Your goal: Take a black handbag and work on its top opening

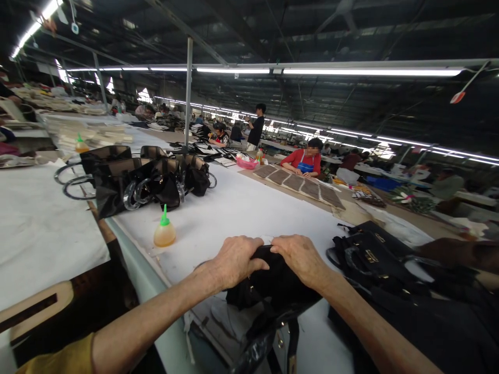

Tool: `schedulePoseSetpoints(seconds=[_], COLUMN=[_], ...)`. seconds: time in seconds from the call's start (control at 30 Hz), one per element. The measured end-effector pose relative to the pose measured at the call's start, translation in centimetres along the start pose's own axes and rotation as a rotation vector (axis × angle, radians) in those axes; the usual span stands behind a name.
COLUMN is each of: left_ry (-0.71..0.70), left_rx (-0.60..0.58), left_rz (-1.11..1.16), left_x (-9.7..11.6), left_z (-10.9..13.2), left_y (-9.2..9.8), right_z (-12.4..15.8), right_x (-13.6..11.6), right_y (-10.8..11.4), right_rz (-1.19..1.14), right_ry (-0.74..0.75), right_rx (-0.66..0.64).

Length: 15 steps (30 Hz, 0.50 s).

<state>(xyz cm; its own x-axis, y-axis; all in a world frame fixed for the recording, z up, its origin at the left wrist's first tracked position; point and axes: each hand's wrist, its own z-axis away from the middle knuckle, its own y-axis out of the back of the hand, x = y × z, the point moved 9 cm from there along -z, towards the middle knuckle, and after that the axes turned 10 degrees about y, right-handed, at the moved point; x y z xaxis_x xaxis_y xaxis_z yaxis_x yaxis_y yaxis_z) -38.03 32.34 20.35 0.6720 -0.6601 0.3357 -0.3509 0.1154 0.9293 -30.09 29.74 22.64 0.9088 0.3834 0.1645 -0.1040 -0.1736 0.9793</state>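
Note:
A black handbag [280, 288] lies on the white-covered table in front of me, its handles hanging toward my body. At its far edge my left hand [241, 258] grips the black material, thumb on the near side. My right hand [298, 254] pinches the same edge a little to the right, fingers curled over it. The two hands almost meet at the fingertips. Part of the bag's far side is hidden behind the hands. Left of them, a round glue bottle [164, 235] with a green nozzle stands upright, apart from both hands.
Several black handbags with ring-like handles [152, 179] stand at the back left. More black bags [374, 254] are piled to my right. Brown panels [298, 183] lie across the table before a co-worker in red [307, 158]. A pink basket [247, 163] sits nearby.

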Motion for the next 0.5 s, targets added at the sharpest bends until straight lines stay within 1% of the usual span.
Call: schedulePoseSetpoints(seconds=[0.1, 0.17, 0.27, 0.4, 0.5], left_ry=[0.076, 0.086, 0.065, 0.081, 0.082], left_rx=[-0.054, -0.083, -0.066, -0.027, -0.021], left_rz=[-0.091, -0.122, -0.116, -0.119, -0.14], left_x=[0.4, 0.7, 1.0, 0.8, 1.1], left_z=[-0.7, -1.1, -1.3, -1.3, -1.1], left_y=[-0.1, -0.1, 0.0, 0.0, 0.0], right_z=[0.1, 0.2, 0.3, 0.2, 0.4], right_x=[0.3, 0.5, 0.6, 0.4, 0.2], right_y=[-0.2, -0.4, -0.4, -0.3, -0.4], right_rz=[-0.006, -0.003, -0.013, -0.03, -0.038], right_ry=[-0.029, -0.046, -0.044, -0.038, -0.035], right_rx=[0.012, 0.021, 0.034, 0.043, 0.047])
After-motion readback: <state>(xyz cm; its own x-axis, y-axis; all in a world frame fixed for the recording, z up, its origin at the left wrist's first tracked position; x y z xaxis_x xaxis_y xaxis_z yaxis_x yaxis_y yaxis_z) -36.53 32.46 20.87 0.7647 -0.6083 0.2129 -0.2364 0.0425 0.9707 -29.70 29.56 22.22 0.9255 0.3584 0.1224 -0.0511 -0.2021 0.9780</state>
